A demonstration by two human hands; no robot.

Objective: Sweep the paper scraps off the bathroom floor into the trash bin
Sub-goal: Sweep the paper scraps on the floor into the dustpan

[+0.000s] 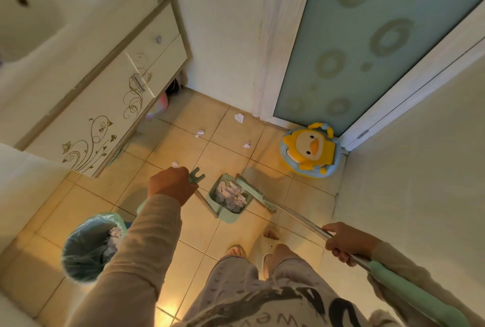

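My left hand [170, 185] grips the top of the green dustpan handle [197, 177]. The dustpan [227, 212] stands on the tiled floor, holding several white paper scraps. My right hand [343, 241] holds the metal shaft of the broom, whose green head [256, 194] rests at the dustpan's right rim. Loose scraps lie farther away on the tiles: one by the door [239, 118], one [199, 133] at mid floor, one [247, 144] to its right, and one [175, 163] just beyond my left hand. The trash bin [86, 250], lined with a blue-green bag, stands at lower left with paper inside.
A white vanity cabinet [105, 106] with a sink fills the left side. A yellow duck potty seat [311, 149] sits in the corner by the frosted blue door [354, 45]. A wall runs along the right. My slippered feet [252, 245] stand behind the dustpan.
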